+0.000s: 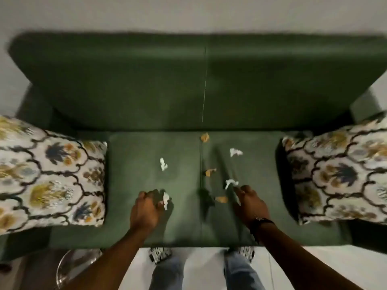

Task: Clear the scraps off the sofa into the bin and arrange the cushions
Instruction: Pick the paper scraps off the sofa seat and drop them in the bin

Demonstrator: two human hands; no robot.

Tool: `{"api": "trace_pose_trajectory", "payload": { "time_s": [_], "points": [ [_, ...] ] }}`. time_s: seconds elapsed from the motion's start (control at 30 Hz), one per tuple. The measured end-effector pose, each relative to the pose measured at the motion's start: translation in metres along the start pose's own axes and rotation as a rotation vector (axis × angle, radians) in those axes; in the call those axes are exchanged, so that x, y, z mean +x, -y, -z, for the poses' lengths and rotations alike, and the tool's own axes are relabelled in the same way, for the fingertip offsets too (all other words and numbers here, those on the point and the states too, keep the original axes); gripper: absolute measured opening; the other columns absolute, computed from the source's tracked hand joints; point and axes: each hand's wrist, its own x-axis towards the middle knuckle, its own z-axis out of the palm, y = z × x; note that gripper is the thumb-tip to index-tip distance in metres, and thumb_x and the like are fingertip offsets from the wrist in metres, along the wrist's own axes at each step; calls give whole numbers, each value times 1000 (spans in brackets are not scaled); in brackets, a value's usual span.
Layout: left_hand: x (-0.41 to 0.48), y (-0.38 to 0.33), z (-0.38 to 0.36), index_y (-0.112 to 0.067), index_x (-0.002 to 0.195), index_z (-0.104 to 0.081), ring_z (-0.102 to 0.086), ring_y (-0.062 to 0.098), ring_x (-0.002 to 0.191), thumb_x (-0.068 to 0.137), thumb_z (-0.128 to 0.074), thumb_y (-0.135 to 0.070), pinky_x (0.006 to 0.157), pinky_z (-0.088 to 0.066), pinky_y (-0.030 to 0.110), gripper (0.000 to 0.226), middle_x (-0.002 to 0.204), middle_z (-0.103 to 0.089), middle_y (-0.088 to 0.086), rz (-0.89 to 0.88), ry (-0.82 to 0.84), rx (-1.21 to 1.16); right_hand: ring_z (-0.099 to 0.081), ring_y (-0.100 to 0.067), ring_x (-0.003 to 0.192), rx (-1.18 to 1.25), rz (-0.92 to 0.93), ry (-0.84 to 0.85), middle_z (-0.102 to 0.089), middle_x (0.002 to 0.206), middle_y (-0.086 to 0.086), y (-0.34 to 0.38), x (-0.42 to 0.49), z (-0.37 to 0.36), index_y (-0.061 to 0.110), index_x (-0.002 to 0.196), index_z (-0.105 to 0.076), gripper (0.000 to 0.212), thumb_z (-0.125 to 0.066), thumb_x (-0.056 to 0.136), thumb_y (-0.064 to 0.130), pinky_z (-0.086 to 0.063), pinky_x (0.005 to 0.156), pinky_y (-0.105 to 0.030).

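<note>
Scraps on green sofa seat [261, 206]. White paper scrap [165, 200] pinched in curled left hand [146, 208]. Second white scrap [230, 183] touches fingertips of right hand [250, 203]; hand curled, grip blurred, cannot tell. Orange scrap [221, 199] between the hands, nearer the right. Further white and orange scraps beyond both hands. Patterned cushion [50, 174] outside left hand, another [339, 174] outside right.
</note>
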Motion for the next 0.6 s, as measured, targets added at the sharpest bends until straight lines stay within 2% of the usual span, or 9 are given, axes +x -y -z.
{"api": "trace_pose_trajectory", "payload": {
  "time_s": [0.07,0.13,0.2,0.23,0.33,0.37,0.47,0.53,0.6],
  "points": [
    [33,23,-44,-9,119,-61,-60,44,111,87,-65,-26,95,-49,47,37,123,-57,23,68,5,-65,-52,-34,114,21,-51,54,-48,135,-11,-14,29,-57,25,138,-45,49,-56,91,27,-49,84,-40],
    [64,38,-79,-8,103,-65,-61,43,104,82,-69,-26,92,-52,48,29,111,-61,24,110,-8,-157,-52,-32,116,123,-103,44,-46,138,-10,-20,51,-100,24,133,-52,42,-58,91,27,-47,86,-36],
    [82,50,-115,-17,87,-66,-62,37,97,78,-71,-29,91,-53,44,16,102,-64,20,114,-22,-266,-56,-29,111,300,-212,-11,-52,131,-8,-22,69,-137,22,125,-57,34,-59,92,24,-44,81,-25],
    [88,53,-129,-21,80,-63,-62,35,94,77,-69,-28,90,-53,42,10,99,-65,18,92,-62,-297,-57,-28,107,380,-253,-48,-56,123,-6,-22,75,-147,22,121,-59,30,-59,92,21,-44,78,-24],
    [95,52,-144,-27,72,-56,-64,37,90,74,-62,-21,86,-54,43,8,96,-68,17,130,-132,-385,-57,-15,90,414,-234,-122,-55,110,-2,-24,88,-164,23,113,-58,21,-54,93,19,-52,81,-36],
    [96,53,-147,-27,70,-57,-66,38,88,74,-61,-21,85,-56,45,8,95,-70,17,125,-142,-407,-55,-12,85,382,-199,-120,-53,108,0,-27,91,-167,22,111,-59,17,-52,95,20,-51,79,-34],
    [90,47,-142,-16,74,-67,-66,35,91,77,-65,-14,86,-54,43,4,94,-68,13,28,-189,-409,-56,-25,92,292,-161,-129,-56,101,0,-31,93,-162,12,104,-62,13,-54,95,18,-42,71,-23],
    [98,40,-131,-15,77,-70,-61,32,98,79,-70,-13,92,-48,37,3,101,-64,12,-62,-265,-369,-53,-36,100,241,-134,-252,-59,109,-13,-35,98,-150,7,98,-68,12,-60,91,14,-44,78,-33],
    [115,31,-117,-16,79,-71,-55,30,109,81,-72,-19,97,-37,32,4,113,-61,13,-91,-332,-333,-47,-41,111,149,-115,-354,-56,121,-19,-39,106,-133,9,94,-71,10,-65,87,12,-39,90,-46]
  ]
}}
